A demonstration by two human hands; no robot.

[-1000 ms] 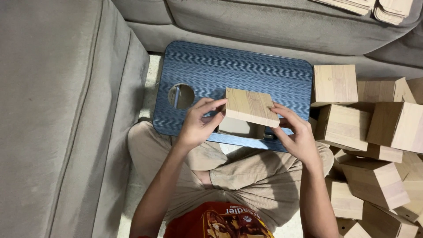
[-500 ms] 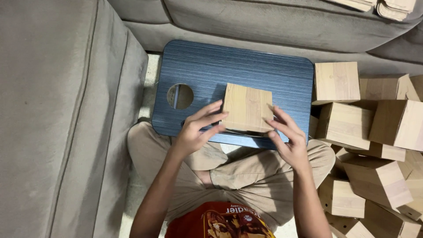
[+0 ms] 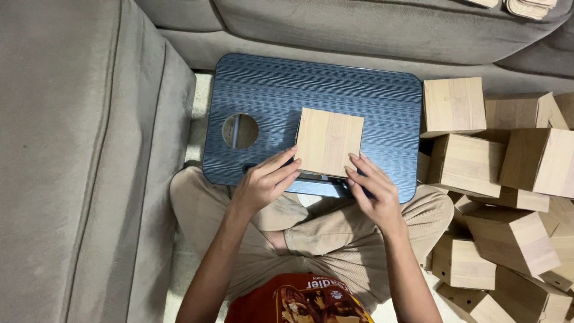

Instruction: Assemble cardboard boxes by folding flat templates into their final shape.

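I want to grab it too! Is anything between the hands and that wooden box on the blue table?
Nothing visible. The left hand and right hand already touch the wooden box at its near edge on the blue table.

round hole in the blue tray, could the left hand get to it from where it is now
Probably yes. The left hand rests at the wooden box, and the bare blue tray surface between it and the round hole holds nothing in the way.

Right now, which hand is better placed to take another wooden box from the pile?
Probably the right hand. It touches the near right edge of the wooden box on the blue lap desk, and the pile of boxes lies on that side. The left hand is farther away.
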